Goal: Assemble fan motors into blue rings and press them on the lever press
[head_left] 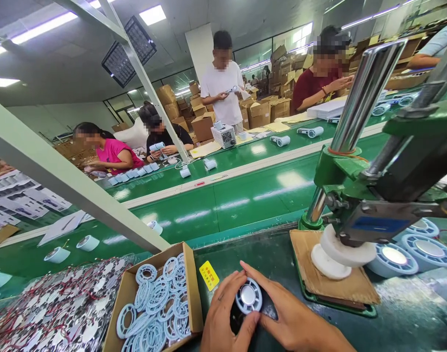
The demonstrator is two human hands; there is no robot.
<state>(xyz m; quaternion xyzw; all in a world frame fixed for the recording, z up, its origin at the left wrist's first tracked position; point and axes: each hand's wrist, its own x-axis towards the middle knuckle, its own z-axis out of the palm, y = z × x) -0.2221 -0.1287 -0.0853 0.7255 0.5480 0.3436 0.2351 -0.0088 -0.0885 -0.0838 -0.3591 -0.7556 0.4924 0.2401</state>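
Note:
Between both my hands is a round light-blue fan head (248, 296) with a slotted ring and a silver disc at its centre. My left hand (223, 313) curls around its left side, with the thumb at the lower edge. My right hand (285, 313) grips it from the right, its index finger along the top and its thumb below. Just left of my hands stands a cardboard box (194, 288) full of loose light-blue rings (159, 298). A yellow label (209, 275) lies on the bench above my left hand.
A green hand press (355, 195) with a white pad stands over a cardboard-covered base (337, 274) at right. Several larger blue fan heads (429, 252) lie behind it. Wired metal parts (51, 308) fill the left. Across the green conveyor (223, 205), several people work; a slanted post (80, 181) crosses the left.

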